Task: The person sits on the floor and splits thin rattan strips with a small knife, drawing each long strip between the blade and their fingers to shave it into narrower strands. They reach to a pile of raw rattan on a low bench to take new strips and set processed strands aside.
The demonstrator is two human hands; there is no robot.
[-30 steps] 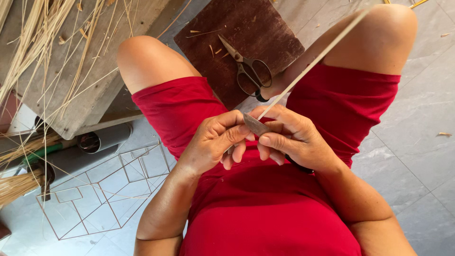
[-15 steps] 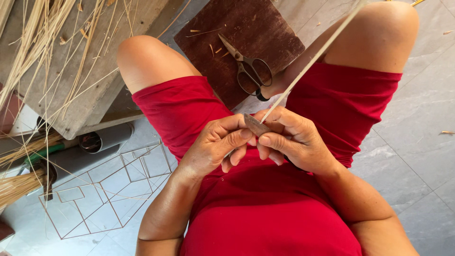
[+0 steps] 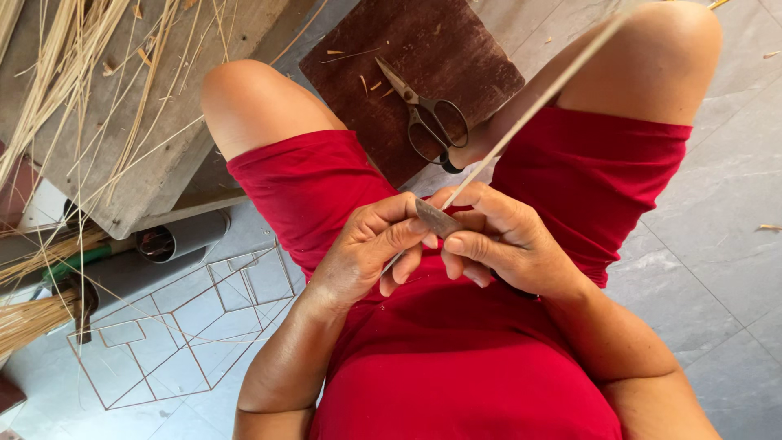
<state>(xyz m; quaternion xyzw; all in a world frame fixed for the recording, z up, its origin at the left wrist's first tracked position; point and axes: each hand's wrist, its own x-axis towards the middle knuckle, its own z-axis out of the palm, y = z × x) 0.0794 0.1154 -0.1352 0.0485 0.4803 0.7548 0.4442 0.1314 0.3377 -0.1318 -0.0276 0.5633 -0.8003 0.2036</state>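
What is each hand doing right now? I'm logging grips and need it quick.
Left hand: closed, pinching a small grey blade against the thin pale strip.
Right hand: closed, fingers curled around the same strip, beside the blade.

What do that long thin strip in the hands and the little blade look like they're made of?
The strip looks like split cane or bamboo: pale tan, matte and straight like the fibres on the bench. The blade between left hand and right hand seems dull grey metal.
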